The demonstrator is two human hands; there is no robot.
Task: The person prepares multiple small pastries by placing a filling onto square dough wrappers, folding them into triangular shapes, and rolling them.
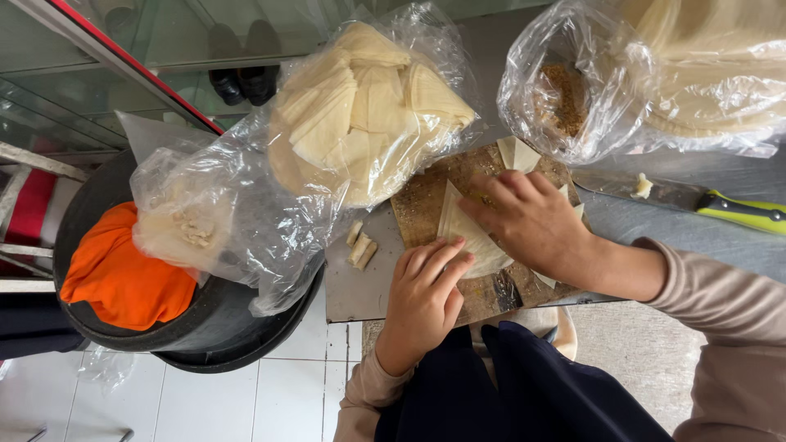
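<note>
- Metal table (pixel 360 295): it lies under both hands and runs off to the right of them; its near edge sits just ahead of the person's dark apron.
- Black tub (pixel 205 327): well to the left of the left hand, holding an orange cloth (pixel 123 274) with a crumpled clear bag draped over its rim.
- Bag of folded pastries (pixel 360 115): just beyond the left hand, a clear bag heaped with pale folded triangles.
- Second clear bag (pixel 573 90): beyond the right hand, with pale sheets and some brown filling inside.
- Wooden board (pixel 426 205): directly beneath both hands.
- Knife (pixel 696 200): just right of the right hand, yellow-green handle, flat on the table, untouched.
- Right hand (pixel 532 221): fingers curled down, pressing the far side of the pastry sheet (pixel 467 233).
- Left hand (pixel 426 295): open and flat, fingertips resting on the sheet's near edge, gripping nothing.
- Pastry sheet: on the board between the two hands, partly folded to a point. By my reading, the folding is mid-way; the next fold would need a firm pin with one hand while the other turns the loose flap over.
- Dough scraps (pixel 360 245): small pieces just left of the left hand's fingertips.
</note>
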